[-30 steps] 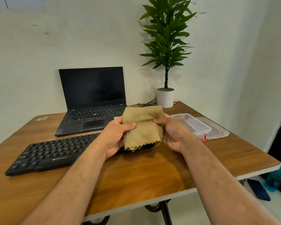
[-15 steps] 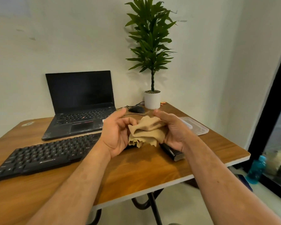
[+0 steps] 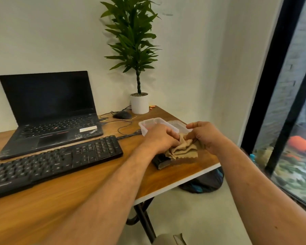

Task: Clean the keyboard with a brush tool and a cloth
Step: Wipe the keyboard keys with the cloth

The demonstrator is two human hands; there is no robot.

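The wooden table (image 3: 64,206) carries everything, and the black keyboard (image 3: 51,161) on it serves as the landmark. Behind the keyboard sits an open black laptop (image 3: 48,110) with a dark screen; slanted silver lettering at its front right corner appears to read "ThinkPad", and a white sticker beside that is too blurred to read. Pale lettering on the keyboard's front edge cannot be made out either. Far behind the keyboard's right end a green plant (image 3: 132,41) stands in a white pot (image 3: 140,105), with a black mouse (image 3: 122,114) just left of the pot and its cable trailing toward the keyboard. To the right of the keyboard, near the table's right edge, lies a clear plastic container (image 3: 148,122) with its lid (image 3: 178,124) beside it. In front of the container, the left hand (image 3: 159,138) and right hand (image 3: 204,135) both pinch a crumpled tan cloth (image 3: 183,151), fingers curled into its folds. The cloth droops onto a small black object (image 3: 160,160), possibly the brush tool, lying right of the keyboard's right end.
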